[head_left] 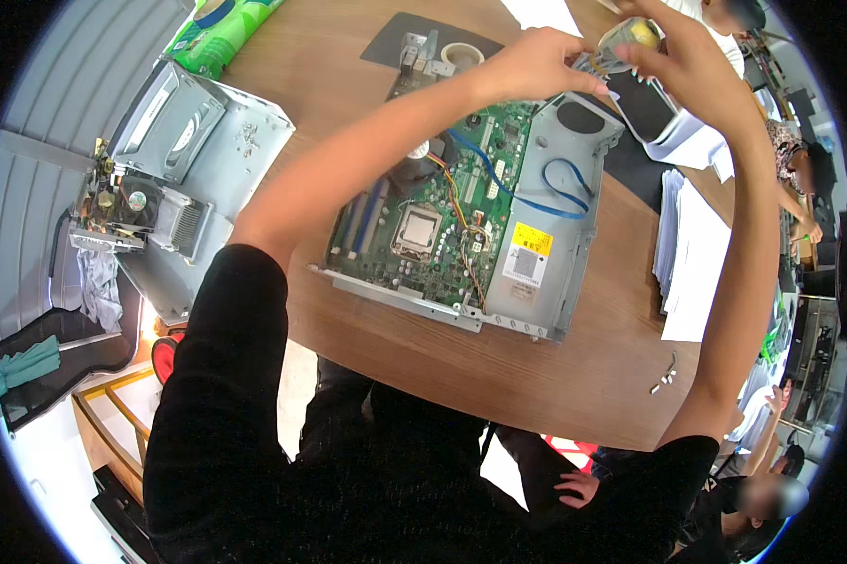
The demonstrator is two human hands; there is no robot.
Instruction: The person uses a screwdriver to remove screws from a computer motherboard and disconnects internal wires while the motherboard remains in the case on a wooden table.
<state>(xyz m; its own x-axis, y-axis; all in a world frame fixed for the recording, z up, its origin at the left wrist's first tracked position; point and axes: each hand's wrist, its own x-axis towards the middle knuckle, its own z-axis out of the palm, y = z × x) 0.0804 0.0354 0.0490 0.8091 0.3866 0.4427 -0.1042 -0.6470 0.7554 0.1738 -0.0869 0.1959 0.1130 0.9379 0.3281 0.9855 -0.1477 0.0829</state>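
Both arms reach across an open computer case (pixel 574 273) to its far right corner. My right hand (pixel 682 56) is closed round a clear rounded container (pixel 621 42) with something yellow inside. At the container's near end, my left hand (pixel 546 64) has its fingers bent together; what they pinch is too small to make out. In the case lie a green motherboard (pixel 452 254), a bare square processor (pixel 416 231) and a loose blue cable (pixel 527 200). My left forearm hides part of the board.
On the left, a metal cover (pixel 254 117) holds several loose screws (pixel 248 139). Beyond the case lies a tape roll (pixel 462 54). White papers (pixel 701 254) and small white connectors (pixel 666 379) lie at right. A green package (pixel 219 38) is far left; other people are at right.
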